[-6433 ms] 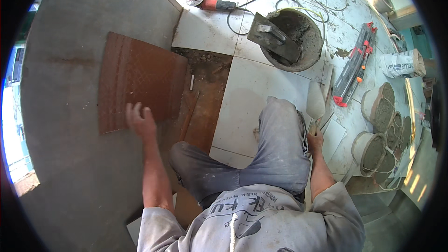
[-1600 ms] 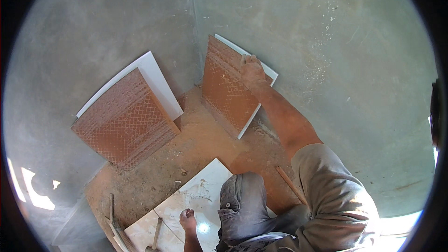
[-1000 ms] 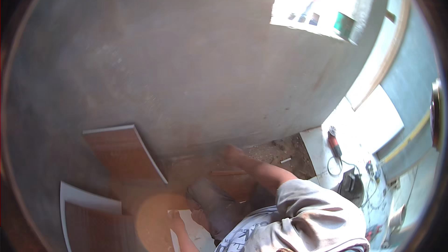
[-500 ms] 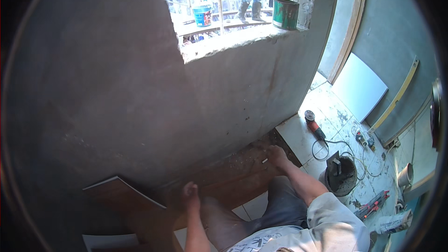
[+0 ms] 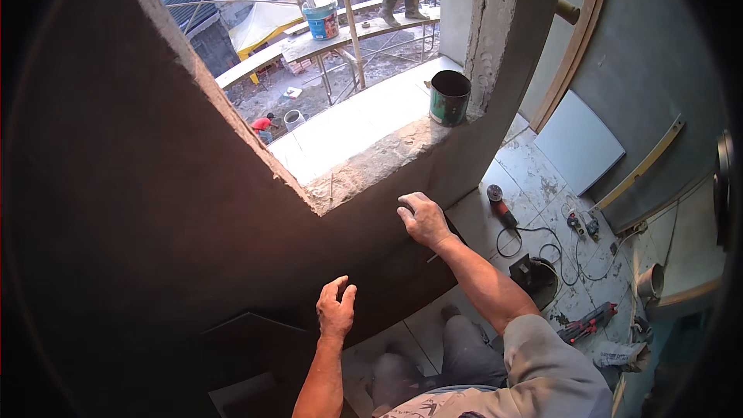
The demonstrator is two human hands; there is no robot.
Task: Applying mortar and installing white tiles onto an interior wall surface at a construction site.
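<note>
My left hand (image 5: 336,306) is raised in front of the dark lower wall, thumb apart from loosely bent fingers, with nothing in it. My right hand (image 5: 424,218) reaches out below the rough window sill (image 5: 379,156), its fingers bent but apart, and I see nothing in its grasp. Whether its fingertips touch the grey wall (image 5: 162,209) is hard to tell. A dented green can (image 5: 450,101) stands upright on the sill, above and right of that hand. Below my right wrist shows a short pale strip (image 5: 433,257). Beneath both hands the floor strip by the wall is in deep shadow.
Right of my arm stand a black bucket (image 5: 546,288) with a trowel and a corded angle grinder (image 5: 503,209) on white tiles. A white panel (image 5: 579,142) and a yellow level (image 5: 644,161) lean on the wall. Outside, a person in boots (image 5: 401,4) stands on scaffolding near a blue bucket (image 5: 321,19).
Both hands have risen from low by the floor, the right one up toward the sill. The view has tilted, showing more of the outside through the window opening.
</note>
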